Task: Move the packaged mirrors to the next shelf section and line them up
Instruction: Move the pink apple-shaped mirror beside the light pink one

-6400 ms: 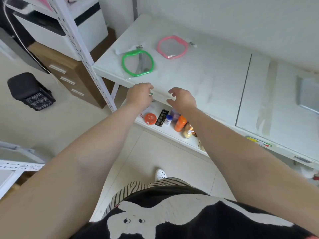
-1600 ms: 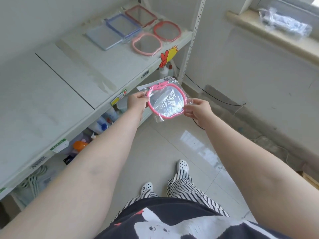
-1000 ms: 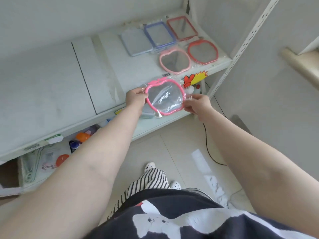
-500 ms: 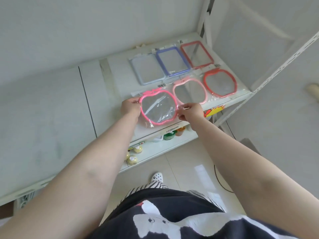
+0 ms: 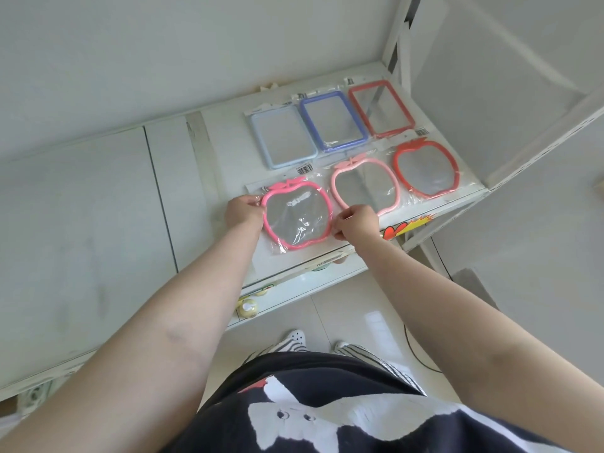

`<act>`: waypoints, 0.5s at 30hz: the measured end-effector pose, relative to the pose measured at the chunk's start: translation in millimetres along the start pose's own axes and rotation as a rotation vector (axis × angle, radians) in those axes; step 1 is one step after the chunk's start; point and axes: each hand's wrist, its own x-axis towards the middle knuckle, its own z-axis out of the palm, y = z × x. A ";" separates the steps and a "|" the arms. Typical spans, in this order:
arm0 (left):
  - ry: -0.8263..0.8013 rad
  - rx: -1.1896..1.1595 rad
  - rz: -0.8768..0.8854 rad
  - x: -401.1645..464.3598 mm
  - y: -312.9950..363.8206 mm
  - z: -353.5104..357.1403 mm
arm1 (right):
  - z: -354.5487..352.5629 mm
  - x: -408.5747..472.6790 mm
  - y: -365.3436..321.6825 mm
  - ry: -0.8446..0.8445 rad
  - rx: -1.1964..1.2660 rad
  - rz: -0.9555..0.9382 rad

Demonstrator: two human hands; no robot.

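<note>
A bright pink apple-shaped mirror (image 5: 295, 217) in a clear bag lies on the white shelf (image 5: 225, 148), at the left end of the front row. My left hand (image 5: 243, 212) pinches its left rim and my right hand (image 5: 354, 223) pinches its right rim. To its right lie a pale pink apple mirror (image 5: 364, 186) and a red apple mirror (image 5: 425, 168). Behind them, a back row holds three rectangular mirrors: light blue (image 5: 281, 135), blue (image 5: 333, 120) and red (image 5: 380, 107).
The shelf's upright post (image 5: 397, 40) stands at the back right, a slanted rack rail (image 5: 536, 125) at the right. A seam (image 5: 160, 191) divides the shelf sections. A lower shelf (image 5: 304, 282) holds small bottles. Tiled floor lies below.
Both hands carried the bright pink mirror from in front of the shelf onto it, and it now lies beside the pale pink one. My view shifted right along the shelf.
</note>
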 end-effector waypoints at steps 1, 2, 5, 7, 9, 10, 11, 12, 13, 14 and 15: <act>0.012 0.014 -0.006 0.1 -1.5 -0.2 | 0.3 0.3 -0.1 0.000 -0.022 -0.002; 0.023 0.025 -0.009 0.4 -3.0 -0.3 | 0.5 0.5 -0.4 0.001 -0.039 -0.005; 0.040 0.059 -0.004 0.4 -3.9 -1.1 | 0.2 0.6 0.1 0.004 -0.053 -0.019; 0.068 0.121 0.006 -2.1 -2.0 -1.3 | -1.8 -0.5 0.9 -0.007 -0.079 -0.046; 0.133 0.266 0.091 -7.7 -0.2 0.5 | -7.5 -1.8 0.9 -0.008 -0.186 -0.091; 0.167 0.354 0.164 -12.4 1.0 2.6 | -11.9 -2.3 -0.6 0.008 -0.303 -0.120; 0.188 0.434 0.248 -18.5 2.7 5.8 | -16.7 -2.0 -1.2 0.046 -0.441 -0.150; 0.188 0.503 0.329 -25.0 4.2 10.2 | -21.7 -1.4 -1.7 0.096 -0.553 -0.179; 0.163 0.563 0.394 -31.8 6.1 15.9 | -26.3 0.6 -1.2 0.144 -0.609 -0.199; 0.119 0.610 0.438 -37.8 7.0 22.7 | -30.3 3.4 0.0 0.185 -0.623 -0.215; 0.068 0.655 0.461 -43.0 7.4 30.3 | -33.8 7.2 2.1 0.224 -0.604 -0.232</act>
